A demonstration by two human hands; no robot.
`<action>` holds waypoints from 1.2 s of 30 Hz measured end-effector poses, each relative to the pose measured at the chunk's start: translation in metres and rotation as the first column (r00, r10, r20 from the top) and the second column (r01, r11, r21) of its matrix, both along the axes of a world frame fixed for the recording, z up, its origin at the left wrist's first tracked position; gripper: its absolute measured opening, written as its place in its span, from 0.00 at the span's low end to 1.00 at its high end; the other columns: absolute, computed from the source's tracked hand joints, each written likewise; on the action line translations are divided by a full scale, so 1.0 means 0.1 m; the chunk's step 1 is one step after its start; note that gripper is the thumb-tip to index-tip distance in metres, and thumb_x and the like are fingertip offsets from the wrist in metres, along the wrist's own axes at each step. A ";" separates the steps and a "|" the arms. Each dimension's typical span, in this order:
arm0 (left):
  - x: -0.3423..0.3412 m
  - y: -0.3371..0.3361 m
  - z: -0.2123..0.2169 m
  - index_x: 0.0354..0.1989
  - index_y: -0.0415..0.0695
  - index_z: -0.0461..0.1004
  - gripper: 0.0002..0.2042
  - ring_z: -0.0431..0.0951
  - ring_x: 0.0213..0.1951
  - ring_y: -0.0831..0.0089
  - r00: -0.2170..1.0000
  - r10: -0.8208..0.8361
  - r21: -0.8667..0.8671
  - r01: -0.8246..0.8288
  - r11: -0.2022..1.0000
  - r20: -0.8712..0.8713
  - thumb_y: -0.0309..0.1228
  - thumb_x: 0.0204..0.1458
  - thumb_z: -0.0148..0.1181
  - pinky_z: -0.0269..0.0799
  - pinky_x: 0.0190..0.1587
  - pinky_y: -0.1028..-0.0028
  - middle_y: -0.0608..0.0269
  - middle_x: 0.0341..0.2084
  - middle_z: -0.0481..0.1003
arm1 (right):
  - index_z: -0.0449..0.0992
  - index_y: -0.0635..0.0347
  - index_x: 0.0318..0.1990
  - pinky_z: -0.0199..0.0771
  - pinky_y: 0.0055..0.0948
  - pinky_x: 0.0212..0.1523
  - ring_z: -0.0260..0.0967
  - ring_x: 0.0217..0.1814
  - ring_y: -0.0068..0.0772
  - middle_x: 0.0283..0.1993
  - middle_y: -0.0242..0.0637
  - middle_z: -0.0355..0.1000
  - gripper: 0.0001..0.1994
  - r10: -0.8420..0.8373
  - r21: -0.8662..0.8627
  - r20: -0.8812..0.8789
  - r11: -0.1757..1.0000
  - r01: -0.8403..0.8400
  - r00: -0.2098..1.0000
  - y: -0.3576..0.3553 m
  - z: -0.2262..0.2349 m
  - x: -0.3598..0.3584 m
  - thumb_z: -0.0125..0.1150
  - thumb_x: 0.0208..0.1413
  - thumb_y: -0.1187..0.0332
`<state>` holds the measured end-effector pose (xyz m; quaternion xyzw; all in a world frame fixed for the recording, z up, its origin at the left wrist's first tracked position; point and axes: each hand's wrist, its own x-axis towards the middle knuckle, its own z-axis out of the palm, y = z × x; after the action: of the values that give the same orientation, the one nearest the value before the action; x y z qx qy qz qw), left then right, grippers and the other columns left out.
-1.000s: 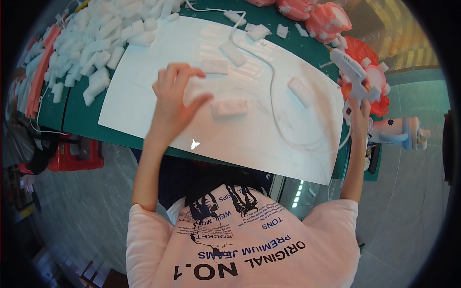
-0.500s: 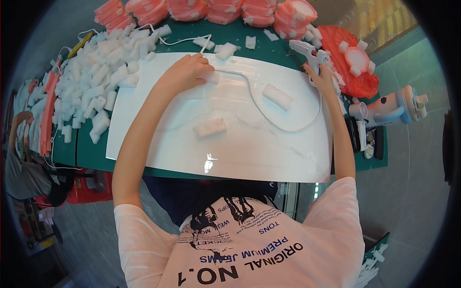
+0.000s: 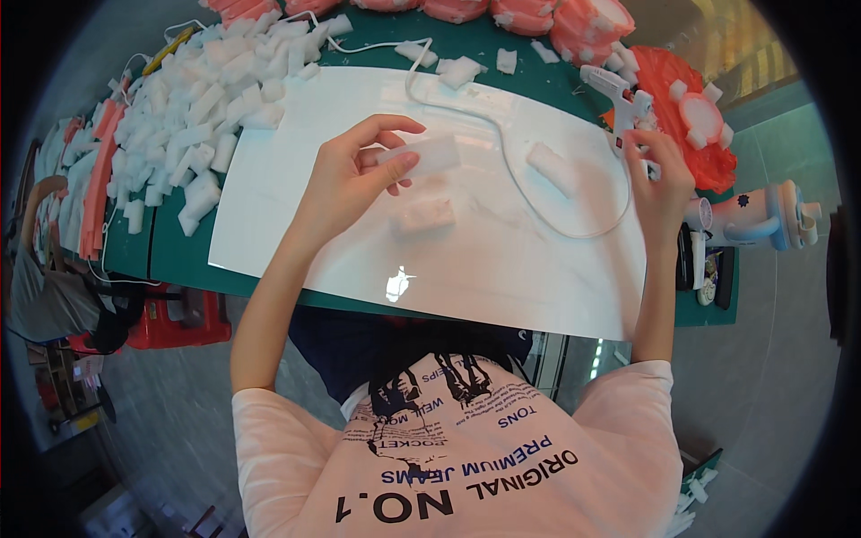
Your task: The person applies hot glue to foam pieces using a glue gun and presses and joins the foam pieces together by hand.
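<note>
The left hand (image 3: 354,175) is holding a white foam piece (image 3: 437,155) between thumb and fingers, above the white board (image 3: 529,287). The right hand (image 3: 662,175) is curling just beside the glue gun (image 3: 608,88); if its grip is touching this, I cannot tell. The shirt (image 3: 610,435) is showing black and blue printing. Smooth board surface is stretching toward the counter's (image 3: 560,97) front edge.
</note>
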<state>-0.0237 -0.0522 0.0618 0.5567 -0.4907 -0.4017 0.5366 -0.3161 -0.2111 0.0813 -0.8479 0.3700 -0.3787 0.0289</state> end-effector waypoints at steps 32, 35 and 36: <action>-0.13 0.35 -0.46 0.37 0.45 0.77 0.15 0.72 0.39 0.68 0.646 0.224 -0.337 0.054 0.940 0.730 0.26 0.36 0.67 0.67 0.44 0.72 0.65 0.32 0.73 | 0.76 0.58 0.38 0.74 0.27 0.33 0.68 0.38 0.36 0.39 0.40 0.70 0.12 0.684 0.201 0.003 0.715 -0.670 0.730 0.71 -0.61 0.99 0.64 0.43 0.75; -0.13 0.34 -0.47 0.37 0.45 0.77 0.15 0.71 0.39 0.69 0.667 0.208 -0.320 0.049 0.946 0.716 0.27 0.37 0.67 0.62 0.48 0.69 0.67 0.32 0.73 | 0.75 0.59 0.38 0.74 0.27 0.33 0.67 0.39 0.36 0.39 0.40 0.69 0.12 0.685 0.206 -0.001 0.713 -0.670 0.729 0.72 -0.61 0.99 0.64 0.43 0.75; -0.13 0.34 -0.48 0.37 0.46 0.77 0.14 0.70 0.40 0.70 0.674 0.201 -0.313 0.047 0.948 0.710 0.28 0.37 0.67 0.60 0.49 0.68 0.67 0.31 0.72 | 0.76 0.59 0.38 0.73 0.27 0.33 0.67 0.39 0.36 0.39 0.39 0.69 0.12 0.682 0.214 -0.005 0.715 -0.665 0.732 0.72 -0.61 0.98 0.64 0.43 0.75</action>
<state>-0.0368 -0.0181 0.0138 0.6012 -0.6960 -0.0400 0.3904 -0.2177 -0.1393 0.0200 -0.9321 0.0725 -0.2676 0.2332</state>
